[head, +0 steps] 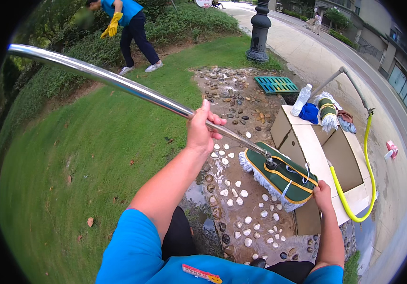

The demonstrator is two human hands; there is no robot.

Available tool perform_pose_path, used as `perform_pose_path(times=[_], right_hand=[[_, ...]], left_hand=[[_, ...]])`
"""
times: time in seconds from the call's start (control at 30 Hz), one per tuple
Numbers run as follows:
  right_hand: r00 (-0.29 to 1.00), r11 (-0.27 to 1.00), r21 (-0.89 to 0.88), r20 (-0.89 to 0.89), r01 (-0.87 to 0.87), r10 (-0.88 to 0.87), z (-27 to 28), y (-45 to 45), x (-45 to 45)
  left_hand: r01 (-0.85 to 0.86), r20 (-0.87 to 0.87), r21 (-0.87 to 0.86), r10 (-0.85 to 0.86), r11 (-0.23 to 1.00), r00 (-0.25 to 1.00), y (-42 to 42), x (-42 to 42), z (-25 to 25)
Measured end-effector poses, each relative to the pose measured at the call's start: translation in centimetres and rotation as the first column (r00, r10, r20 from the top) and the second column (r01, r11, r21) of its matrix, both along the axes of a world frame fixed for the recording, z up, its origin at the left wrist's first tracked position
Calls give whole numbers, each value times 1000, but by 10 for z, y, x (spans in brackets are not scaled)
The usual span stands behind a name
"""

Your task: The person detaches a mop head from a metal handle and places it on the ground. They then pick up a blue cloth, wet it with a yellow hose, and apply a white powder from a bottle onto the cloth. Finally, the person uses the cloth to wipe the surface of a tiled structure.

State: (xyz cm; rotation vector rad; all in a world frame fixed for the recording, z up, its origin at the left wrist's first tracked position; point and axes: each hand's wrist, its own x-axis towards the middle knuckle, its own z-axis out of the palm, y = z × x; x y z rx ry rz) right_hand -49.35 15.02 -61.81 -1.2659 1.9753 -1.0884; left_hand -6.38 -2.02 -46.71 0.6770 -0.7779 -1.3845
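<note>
My left hand (pixel 203 131) is wrapped around a shiny metal mop pole (pixel 136 90), which slants from the upper left down to the mop head. A flat mop head with a green fabric back, yellow trim and white string fringe (pixel 278 174) is joined to the pole's lower end by a metal swivel. White tie strings lie across the green back. At the near right end of the mop head, my right hand (pixel 323 195) grips its edge, with some fingers hidden beneath. The mop head is held tilted above the pebbled path (pixel 231 193), beside the outdoor sink.
A tiled outdoor sink (pixel 304 135) stands at right, bearing a plastic bottle (pixel 301 99), a blue cloth (pixel 309 113) and another mop head (pixel 327 110). A yellow hose (pixel 369 159) hangs from its pipe. Beyond are a green drain grate (pixel 276 85), a lamp post (pixel 258 32) and a person wearing yellow gloves (pixel 112 25).
</note>
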Motion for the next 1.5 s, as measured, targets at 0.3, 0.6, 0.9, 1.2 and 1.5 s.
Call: perform_pose_path(times=[0.3, 0.6, 0.9, 1.2, 1.5], right_hand=[[918, 1000, -12, -396, -29, 22, 120, -8, 55], [967, 996, -86, 253, 5, 17, 109, -14, 20], [865, 987, -99, 497, 130, -64, 80, -44, -11], [883, 994, -46, 457, -98, 108, 122, -82, 52], [915, 977, 46, 360, -210, 180, 149, -166, 109]], left_hand=[[-79, -16, 118, 81, 990, 997, -10, 47, 10], [-133, -42, 195, 144, 972, 989, -38, 41, -11], [-168, -62, 287, 193, 943, 979, -49, 38, -17], [-247, -37, 214, 261, 945, 965, -57, 71, -6], [-156, -82, -105, 148, 982, 986, -81, 91, -13]])
